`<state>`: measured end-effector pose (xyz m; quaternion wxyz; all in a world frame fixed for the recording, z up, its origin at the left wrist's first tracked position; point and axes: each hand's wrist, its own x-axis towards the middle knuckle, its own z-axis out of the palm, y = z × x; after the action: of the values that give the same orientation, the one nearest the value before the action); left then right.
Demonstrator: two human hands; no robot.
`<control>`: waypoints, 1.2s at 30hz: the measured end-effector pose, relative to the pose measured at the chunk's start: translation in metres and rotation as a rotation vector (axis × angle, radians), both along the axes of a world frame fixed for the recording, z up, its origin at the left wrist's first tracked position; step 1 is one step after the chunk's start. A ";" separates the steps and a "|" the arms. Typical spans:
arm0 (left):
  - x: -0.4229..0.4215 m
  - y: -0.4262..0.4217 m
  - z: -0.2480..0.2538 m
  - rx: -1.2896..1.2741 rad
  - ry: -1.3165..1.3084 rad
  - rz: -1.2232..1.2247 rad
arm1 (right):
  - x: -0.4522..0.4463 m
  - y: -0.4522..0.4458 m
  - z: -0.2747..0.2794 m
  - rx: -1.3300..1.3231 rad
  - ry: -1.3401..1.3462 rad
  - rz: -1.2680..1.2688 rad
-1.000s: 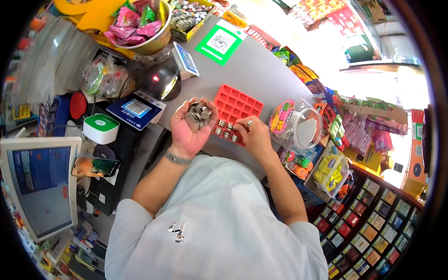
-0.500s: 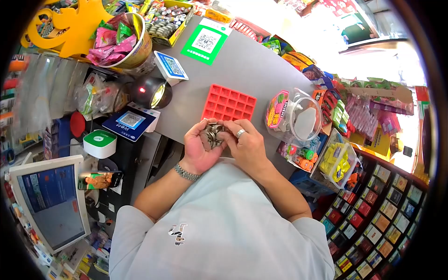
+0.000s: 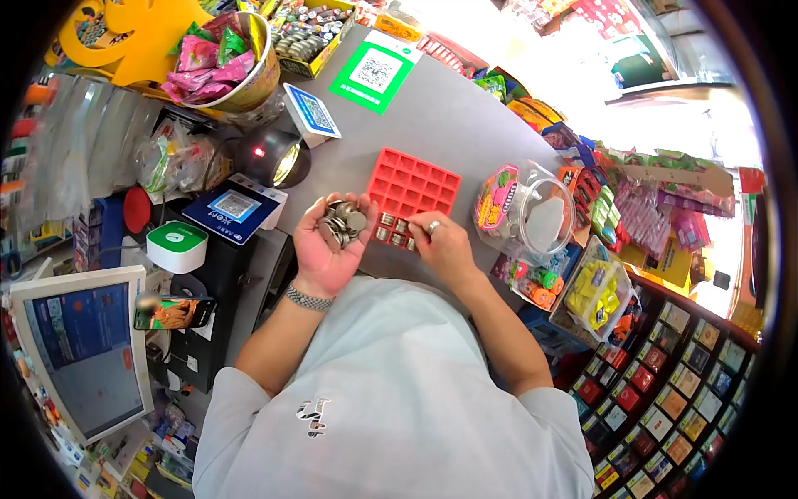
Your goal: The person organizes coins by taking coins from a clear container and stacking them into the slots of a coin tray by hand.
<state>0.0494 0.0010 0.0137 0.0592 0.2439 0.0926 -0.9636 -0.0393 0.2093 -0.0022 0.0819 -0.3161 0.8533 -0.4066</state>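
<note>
The left hand (image 3: 322, 259) is turned palm up and cupped open, with a heap of loose silvery coins (image 3: 342, 223) lying in the palm and against the fingers, while the right hand (image 3: 449, 254) is palm down with its fingers bent, the thumb and fingertips at the near right part of a red tray (image 3: 413, 181); whether they pinch a coin cannot be told. The red tray lies flat on the grey counter (image 3: 349, 170), divided into small square compartments, and stacked coins (image 3: 386, 220) stand in several compartments of its near rows, partly hidden by the right hand. The left hand's fingertips are just beside the tray's left edge. A metal watch (image 3: 310, 298) circles the left wrist, and a ring (image 3: 433, 226) is on a finger of the right hand. Right of the tray stands a clear plastic jar (image 3: 544, 218) with a pink and yellow label. Beyond the tray, a green and white QR card (image 3: 376, 72) lies on the counter, with a blue and white QR stand (image 3: 312, 112) to its left, closer to the person. Further left are a black round device (image 3: 270, 156) showing a red light and a tub (image 3: 258, 87) of wrapped sweets. At the far left stand a green and white box (image 3: 177, 247), a phone (image 3: 174, 313) with a lit screen and a monitor (image 3: 83, 353)
</note>
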 end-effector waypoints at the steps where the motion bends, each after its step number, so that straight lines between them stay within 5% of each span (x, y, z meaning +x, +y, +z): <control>1: 0.001 -0.005 -0.002 0.014 0.028 0.013 | 0.003 -0.001 0.002 0.018 0.063 0.011; 10: 0.002 -0.005 -0.009 0.069 0.038 0.045 | 0.001 -0.005 0.016 0.344 0.214 0.179; 14: -0.006 0.006 0.002 0.127 -0.012 0.018 | 0.006 -0.010 0.041 0.312 0.238 0.112; 17: -0.013 0.017 0.003 0.108 -0.018 -0.007 | 0.014 -0.016 0.076 0.003 -0.026 0.046; 20: -0.021 0.029 0.006 0.061 0.003 -0.050 | 0.015 -0.030 0.078 -0.071 0.122 0.037; 25: -0.021 0.040 0.004 -0.023 0.037 -0.121 | 0.005 -0.023 0.078 0.028 0.069 0.021; 27: -0.021 0.045 0.007 -0.051 -0.016 -0.146 | -0.001 -0.018 0.087 -0.012 -0.218 0.012; 36: -0.015 0.046 0.000 -0.010 0.066 -0.228 | -0.008 -0.009 0.076 0.053 -0.220 0.061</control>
<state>0.0346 0.0471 0.0133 -0.0527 0.2206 0.0615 -0.9720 -0.0469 0.2000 0.0736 0.1957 -0.2930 0.8395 -0.4137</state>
